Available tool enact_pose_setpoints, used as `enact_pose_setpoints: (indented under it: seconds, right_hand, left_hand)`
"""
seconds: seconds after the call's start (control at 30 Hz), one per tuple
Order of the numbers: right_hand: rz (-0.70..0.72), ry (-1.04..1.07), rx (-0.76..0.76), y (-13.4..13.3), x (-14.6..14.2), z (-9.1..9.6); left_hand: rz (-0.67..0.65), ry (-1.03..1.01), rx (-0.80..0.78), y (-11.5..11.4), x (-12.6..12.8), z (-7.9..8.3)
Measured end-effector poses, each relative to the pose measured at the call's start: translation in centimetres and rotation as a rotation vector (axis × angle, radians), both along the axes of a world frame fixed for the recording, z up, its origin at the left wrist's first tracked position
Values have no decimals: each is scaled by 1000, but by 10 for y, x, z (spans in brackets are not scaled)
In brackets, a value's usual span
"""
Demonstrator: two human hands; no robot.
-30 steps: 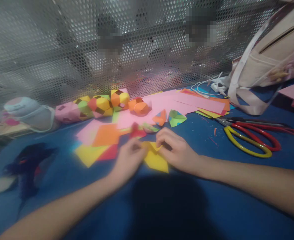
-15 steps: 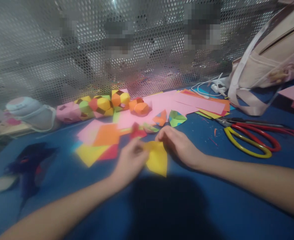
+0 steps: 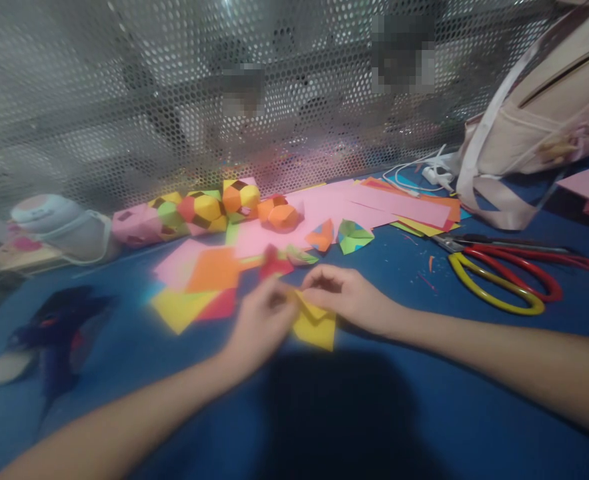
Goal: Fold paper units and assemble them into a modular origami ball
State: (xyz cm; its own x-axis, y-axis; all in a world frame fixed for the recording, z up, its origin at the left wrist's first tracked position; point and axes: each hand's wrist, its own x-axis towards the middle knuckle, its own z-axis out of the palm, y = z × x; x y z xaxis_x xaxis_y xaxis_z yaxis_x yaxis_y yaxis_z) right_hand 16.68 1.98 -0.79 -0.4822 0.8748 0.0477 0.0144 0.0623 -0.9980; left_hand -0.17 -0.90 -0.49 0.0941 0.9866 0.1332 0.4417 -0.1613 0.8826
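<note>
A small sheet of yellow paper [image 3: 315, 331] is held between my two hands above the blue table, its far part bent over toward me. My left hand [image 3: 267, 312] pinches its left edge, fingers closed. My right hand [image 3: 345, 293] grips the folded-over part at the upper right, thumb and fingers together. Just beyond my hands are a red folded piece [image 3: 275, 263], an orange and blue folded piece [image 3: 321, 236] and a green and blue one [image 3: 355, 237]. Left of my left hand lie loose squares, among them an orange square [image 3: 213, 269] and a yellow square [image 3: 181, 308].
Folded paper balls [image 3: 201, 212] line the back beside pink sheets [image 3: 319, 210]. Scissors [image 3: 499, 273] with red and yellow handles lie at right, below a pale bag [image 3: 549, 113]. A dark blue glue gun [image 3: 59, 333] rests at left. Perforated metal [image 3: 299, 120] stands behind.
My right hand has come down and toward me, its fingers now on the yellow paper. The paper's far part, flat before, is now folded over. My left hand has stayed in place.
</note>
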Motion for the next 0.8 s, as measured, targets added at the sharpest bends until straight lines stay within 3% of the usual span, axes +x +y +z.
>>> enact_pose_setpoints:
  seconds: [0.53, 0.8]
  right_hand:
    - [-126, -211, 356, -3, 2, -4]
    - [-126, -200, 375, -4, 3, -5]
  left_hand:
    - [-44, -67, -133, 3, -1, 2]
    - [-76, -110, -168, 4, -2, -2]
